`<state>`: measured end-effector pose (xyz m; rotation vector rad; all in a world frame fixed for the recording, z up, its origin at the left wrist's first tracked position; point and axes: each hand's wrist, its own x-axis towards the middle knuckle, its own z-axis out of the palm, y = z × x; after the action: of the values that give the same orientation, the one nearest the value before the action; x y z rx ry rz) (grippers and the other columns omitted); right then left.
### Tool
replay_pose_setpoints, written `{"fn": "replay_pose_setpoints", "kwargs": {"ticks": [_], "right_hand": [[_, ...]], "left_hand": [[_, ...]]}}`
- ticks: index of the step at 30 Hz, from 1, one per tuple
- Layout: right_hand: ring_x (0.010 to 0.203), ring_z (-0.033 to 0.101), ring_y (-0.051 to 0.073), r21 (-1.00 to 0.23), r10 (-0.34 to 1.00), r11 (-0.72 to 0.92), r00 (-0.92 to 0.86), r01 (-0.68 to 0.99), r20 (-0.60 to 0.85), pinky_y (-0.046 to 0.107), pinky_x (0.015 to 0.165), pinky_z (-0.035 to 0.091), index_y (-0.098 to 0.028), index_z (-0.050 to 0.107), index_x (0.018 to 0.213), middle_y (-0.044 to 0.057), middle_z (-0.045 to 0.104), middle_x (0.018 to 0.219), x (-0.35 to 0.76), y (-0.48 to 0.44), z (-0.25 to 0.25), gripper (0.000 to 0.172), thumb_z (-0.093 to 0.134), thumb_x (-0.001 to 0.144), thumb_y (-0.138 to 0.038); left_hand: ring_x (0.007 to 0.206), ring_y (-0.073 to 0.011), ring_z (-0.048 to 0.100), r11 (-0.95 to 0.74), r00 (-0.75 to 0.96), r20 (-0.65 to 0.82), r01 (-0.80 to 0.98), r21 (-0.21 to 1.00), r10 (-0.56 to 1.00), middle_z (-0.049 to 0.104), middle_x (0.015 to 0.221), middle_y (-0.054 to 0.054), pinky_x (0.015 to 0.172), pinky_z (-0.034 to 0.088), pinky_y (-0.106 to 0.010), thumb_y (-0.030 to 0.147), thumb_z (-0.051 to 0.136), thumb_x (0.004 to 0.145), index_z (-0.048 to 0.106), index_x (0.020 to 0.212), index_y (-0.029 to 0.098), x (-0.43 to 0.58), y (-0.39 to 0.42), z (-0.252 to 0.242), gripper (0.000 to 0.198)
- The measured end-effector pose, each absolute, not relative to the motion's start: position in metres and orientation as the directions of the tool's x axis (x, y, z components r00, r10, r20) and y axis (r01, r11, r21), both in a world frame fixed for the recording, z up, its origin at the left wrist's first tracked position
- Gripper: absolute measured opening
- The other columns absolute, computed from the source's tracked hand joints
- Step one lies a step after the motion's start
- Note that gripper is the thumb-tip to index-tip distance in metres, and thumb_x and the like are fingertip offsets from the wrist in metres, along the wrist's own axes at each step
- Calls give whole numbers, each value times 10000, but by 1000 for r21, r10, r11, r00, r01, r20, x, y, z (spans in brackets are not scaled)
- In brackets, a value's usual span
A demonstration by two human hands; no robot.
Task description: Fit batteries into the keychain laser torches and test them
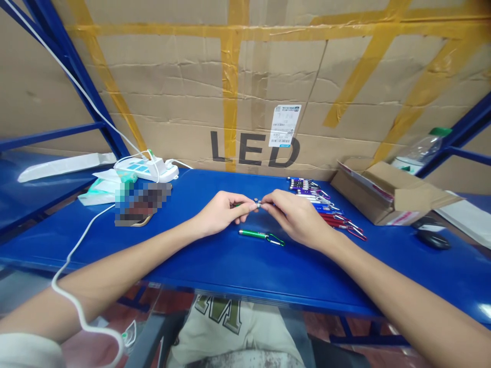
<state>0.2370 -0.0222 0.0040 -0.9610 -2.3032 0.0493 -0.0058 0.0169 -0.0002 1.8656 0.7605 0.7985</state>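
My left hand [232, 212] and my right hand [293, 212] meet above the middle of the blue table. Both are closed in a pinch around a small silver metal piece [258, 203], mostly covered by the fingertips. A bit of green shows at the left fingers, possibly the body of a keychain flashlight. Just below the hands lies a slim green keychain flashlight [253, 234] with a green carabiner clip [276, 240]. Right of my right hand, several similar keychain flashlights [337, 221] in purple, silver, blue and red lie in a row, partly hidden by that hand.
An open cardboard box [391, 199] and a black mouse [433, 239] are at the right, with a plastic bottle [420, 151] behind. At the left are a white power strip [151, 168], a phone [149, 202] and a white cable [69, 260]. A large taped carton [172, 97] stands behind.
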Motion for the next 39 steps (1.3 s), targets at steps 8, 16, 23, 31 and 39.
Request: {"fn": "replay_pose_setpoints", "kwargs": {"ticks": [8, 16, 23, 31, 39], "right_hand": [[915, 685, 242, -325, 673, 724, -517, 609, 529, 369, 821, 501, -248, 632, 1065, 81, 738, 1024, 241, -18, 2, 217, 473, 1144, -372], [845, 676, 221, -371, 737, 671, -522, 642, 429, 339, 761, 466, -236, 638, 993, 59, 752, 978, 246, -14, 7, 194, 509, 1108, -324], [900, 685, 245, -283, 764, 633, -523, 721, 378, 352, 798, 463, -222, 632, 1012, 80, 755, 1026, 254, -5, 2, 141, 526, 1092, -267], [883, 638, 266, -12, 801, 559, -536, 829, 268, 376, 777, 437, -210, 588, 949, 108, 691, 998, 265, 2, -7, 97, 581, 1045, -194], [874, 594, 261, 48, 819, 538, -536, 841, 207, 371, 792, 439, -197, 575, 952, 135, 661, 1048, 262, -1, -8, 182, 470, 1099, -215]], "left_hand": [[659, -148, 603, -482, 584, 263, 256, 838, 768, 681, 709, -16, 639, 469, -270, 544, 638, 1016, 800, 982, 150, -5, 16, -3, 427], [857, -196, 690, -658, 550, 409, 393, 642, 728, 792, 1006, -53, 794, 531, -313, 452, 657, 1028, 815, 1073, 200, -11, 25, -7, 301], [800, -179, 659, -690, 589, 394, 448, 569, 706, 769, 968, -45, 743, 498, -298, 404, 680, 1022, 816, 1047, 197, -15, 28, -8, 249], [806, -176, 646, -681, 555, 413, 461, 569, 722, 768, 1001, -46, 758, 488, -299, 400, 683, 1026, 815, 1064, 201, -15, 31, -10, 242], [839, -184, 647, -655, 563, 370, 469, 593, 738, 768, 1035, -47, 809, 493, -313, 396, 682, 1021, 807, 1066, 206, -15, 30, -7, 232]]}}
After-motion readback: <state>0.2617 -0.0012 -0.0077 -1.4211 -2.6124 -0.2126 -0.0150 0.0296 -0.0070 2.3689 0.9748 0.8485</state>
